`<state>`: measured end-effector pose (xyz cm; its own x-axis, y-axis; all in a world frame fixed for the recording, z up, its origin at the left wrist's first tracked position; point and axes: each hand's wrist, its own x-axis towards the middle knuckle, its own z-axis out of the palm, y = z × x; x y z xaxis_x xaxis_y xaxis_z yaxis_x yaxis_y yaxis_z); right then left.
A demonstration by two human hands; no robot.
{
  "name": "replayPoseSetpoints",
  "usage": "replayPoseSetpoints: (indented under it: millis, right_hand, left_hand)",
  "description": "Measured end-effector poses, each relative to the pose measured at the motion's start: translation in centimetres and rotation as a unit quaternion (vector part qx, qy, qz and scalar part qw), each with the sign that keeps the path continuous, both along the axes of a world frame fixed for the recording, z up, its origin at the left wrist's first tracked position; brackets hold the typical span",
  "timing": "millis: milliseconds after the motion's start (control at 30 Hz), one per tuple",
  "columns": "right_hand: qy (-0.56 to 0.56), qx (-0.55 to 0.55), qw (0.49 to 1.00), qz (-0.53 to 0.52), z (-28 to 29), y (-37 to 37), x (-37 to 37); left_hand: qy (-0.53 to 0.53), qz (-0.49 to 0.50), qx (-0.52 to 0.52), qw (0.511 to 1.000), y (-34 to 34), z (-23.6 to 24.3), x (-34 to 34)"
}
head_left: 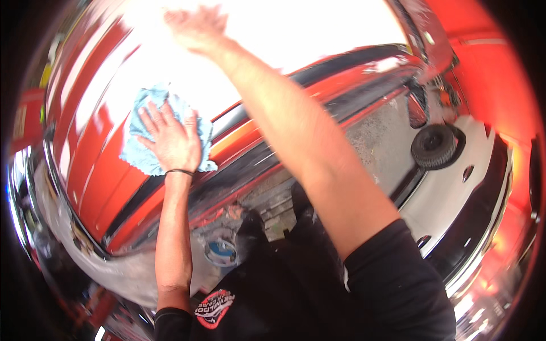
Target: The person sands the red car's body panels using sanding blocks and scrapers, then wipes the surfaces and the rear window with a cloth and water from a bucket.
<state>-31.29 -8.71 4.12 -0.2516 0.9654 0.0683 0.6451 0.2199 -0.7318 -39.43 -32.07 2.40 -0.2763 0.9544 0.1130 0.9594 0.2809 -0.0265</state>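
A glossy red car roof (99, 187) spreads out in front of me, its middle and far part washed out by glare. On its left part lies a crumpled light-blue cloth (138, 159). My left hand (176, 142) rests flat on that cloth, fingers spread, pressing rather than gripping it. My right arm stretches far across the roof. At its end my right hand (196, 28) is blurred against the bright glare. Whether anything is in or under it cannot be made out.
A white car (449, 196) stands to the right, beside a black wheel (434, 146). Between the cars runs a grey floor (378, 139). A round container with blue in it (220, 252) sits low near my feet. A red wall (483, 74) rises at the far right.
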Motion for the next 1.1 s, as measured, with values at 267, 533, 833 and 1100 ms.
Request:
replayPoseSetpoints:
  millis: [267, 533, 833, 1100]
  right_hand:
    - [0.43, 0.02, 0.902, 0.04, 7.5, -20.4, 36.2]
    - [0.211, -0.226, 0.859, -0.407, -18.3, -48.4, 57.6]
    - [0.05, -0.522, 0.716, -0.46, -33.9, -83.7, 54.3]
    - [0.11, -0.544, 0.674, -0.487, -33.3, -87.4, 50.3]
  left_hand:
    - [-0.017, -0.429, 0.017, 0.903, 15.8, -2.7, 26.1]
    - [0.083, -0.569, -0.027, 0.818, 28.2, -6.6, 51.3]
    - [0.178, -0.68, -0.105, 0.704, 29.4, -7.5, 63.1]
    - [0.343, -0.663, 0.008, 0.665, 22.5, -6.7, 49.8]
